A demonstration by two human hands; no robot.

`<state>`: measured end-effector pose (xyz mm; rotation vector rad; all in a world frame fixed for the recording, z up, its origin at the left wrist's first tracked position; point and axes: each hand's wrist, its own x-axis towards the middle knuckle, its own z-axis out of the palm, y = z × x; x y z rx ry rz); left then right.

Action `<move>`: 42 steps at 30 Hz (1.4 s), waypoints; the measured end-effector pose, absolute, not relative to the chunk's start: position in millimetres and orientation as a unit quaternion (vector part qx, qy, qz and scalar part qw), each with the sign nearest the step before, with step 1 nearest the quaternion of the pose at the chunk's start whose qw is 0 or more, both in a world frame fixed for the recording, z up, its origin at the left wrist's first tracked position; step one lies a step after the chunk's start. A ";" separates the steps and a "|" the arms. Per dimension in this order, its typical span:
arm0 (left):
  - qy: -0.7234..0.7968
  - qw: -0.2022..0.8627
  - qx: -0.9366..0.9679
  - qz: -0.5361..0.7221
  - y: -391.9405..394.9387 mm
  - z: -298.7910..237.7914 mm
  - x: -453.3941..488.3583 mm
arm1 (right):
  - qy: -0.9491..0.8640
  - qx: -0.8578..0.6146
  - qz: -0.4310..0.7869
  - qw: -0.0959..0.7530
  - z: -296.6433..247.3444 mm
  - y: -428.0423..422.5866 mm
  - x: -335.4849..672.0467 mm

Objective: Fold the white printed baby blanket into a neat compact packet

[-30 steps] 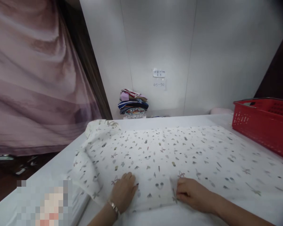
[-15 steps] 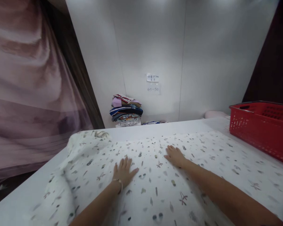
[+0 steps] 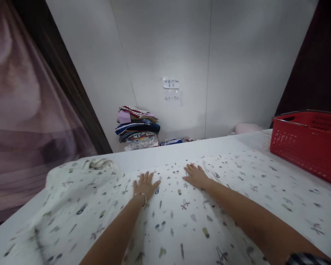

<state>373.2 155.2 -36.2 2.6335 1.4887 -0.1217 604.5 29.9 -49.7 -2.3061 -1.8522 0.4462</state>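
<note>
A white cloth (image 3: 171, 209) printed with small starfish, leaf and sunglasses shapes is spread over the white table (image 3: 138, 160). My left hand (image 3: 145, 187) rests palm down on it, fingers spread, a thin band round the wrist. Further right and slightly farther off, my right hand (image 3: 196, 176) also lies flat on the cloth with fingers apart. Neither hand holds anything. Toward the left the cloth is bunched and wrinkled, with a curled fold at its far left edge. Between and to the right of my hands it lies mostly flat.
A red plastic basket (image 3: 306, 147) with a metal handle stands on the table at the right. Behind the table, folded fabrics (image 3: 138, 127) are stacked against the wall, below a paper sign (image 3: 171, 98) reading 45-50. A pinkish curtain (image 3: 24, 121) hangs at the left.
My left hand has slid farther away across the cloth, closing in on the right hand. The right hand has shifted slightly left and away. The camera view has also moved.
</note>
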 end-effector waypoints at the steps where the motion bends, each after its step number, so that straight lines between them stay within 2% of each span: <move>1: 0.500 0.061 0.863 -0.041 160.3 -41.6 372.2 | -0.620 -0.764 0.159 0.083 -50.7 31.2 609.3; 3: 0.496 0.064 0.865 -0.033 168.8 -47.7 368.2 | -0.620 -0.760 0.162 0.112 -47.6 31.8 624.9; 6: 0.490 0.062 0.869 -0.011 180.1 -42.3 366.8 | -0.556 -0.811 0.096 0.152 -33.9 29.8 662.9; 9: 0.485 0.050 0.873 0.028 191.7 -29.6 376.9 | -0.471 -0.873 0.051 0.119 -22.9 27.7 705.2; 13: 0.462 0.031 0.885 0.049 205.2 -24.4 398.2 | -0.449 -0.888 0.065 0.070 -24.6 33.1 737.2; 19: 0.449 0.021 0.892 0.046 214.4 -33.1 412.2 | -0.439 -0.894 0.085 0.028 -31.0 46.0 742.7; 29: 0.484 0.039 0.869 0.092 213.2 -35.2 411.8 | -0.423 -0.905 0.037 0.034 -35.9 50.0 744.7; 38: 0.508 0.039 0.854 0.104 217.3 -38.3 416.2 | -0.420 -0.902 0.032 0.092 -48.4 50.9 739.9; 42: 0.452 0.024 0.882 0.134 194.7 -36.7 422.8 | -0.446 -0.886 0.041 0.120 -43.2 38.4 734.9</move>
